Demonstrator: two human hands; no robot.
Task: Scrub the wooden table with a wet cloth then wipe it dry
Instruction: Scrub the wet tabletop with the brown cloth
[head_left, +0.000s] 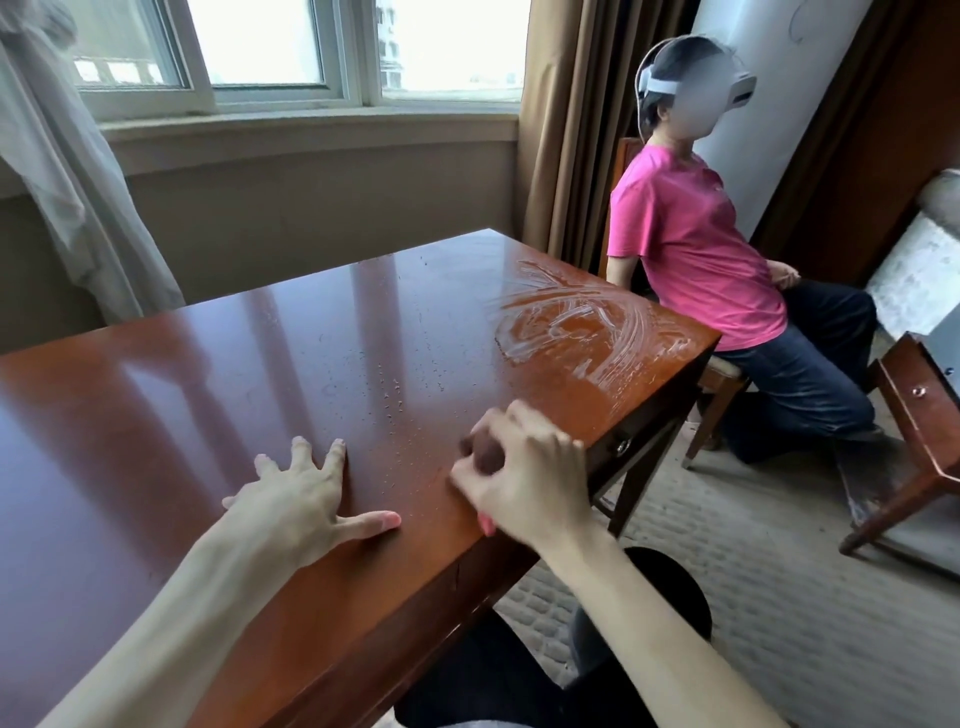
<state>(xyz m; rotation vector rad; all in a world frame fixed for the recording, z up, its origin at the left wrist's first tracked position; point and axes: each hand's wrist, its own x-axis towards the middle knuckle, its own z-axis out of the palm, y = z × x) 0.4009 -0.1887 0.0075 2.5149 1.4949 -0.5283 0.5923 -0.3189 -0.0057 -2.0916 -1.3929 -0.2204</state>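
water streaks (582, 317) cover the far right corner of the wooden table (260, 374), in swirled, soapy-looking arcs, and fine droplets (395, 395) dot the middle of the top toward the near edge. from my remote seat i see the left hand (306, 499) lying flat on the table near its front edge, fingers spread and straight, thumb out to the right; its grip is released and holds nothing. the right hand (524, 467) is just beside it, over the table's near right edge, fingers curled down round something small and dark (483, 452) that peeks out at the knuckles. this hand is motion-blurred, so i cannot tell whether that dark bit is the cloth, though the grip looks clenched on it. both forearms reach in from the bottom of the view.

on a chair (722, 384) past the table's right side, a second person (691, 249) in a pink t-shirt and dark jeans sits turned away from the table, wearing a head-mounted device. a drawer with a metal knob (622, 445) shows in the table's right face. behind the table are a window (291, 52), a pale sheer curtain (67, 171) on the left and a tan drape (571, 130) on the right. another wooden piece (914, 415) stands at the right edge on patterned carpet (753, 597).
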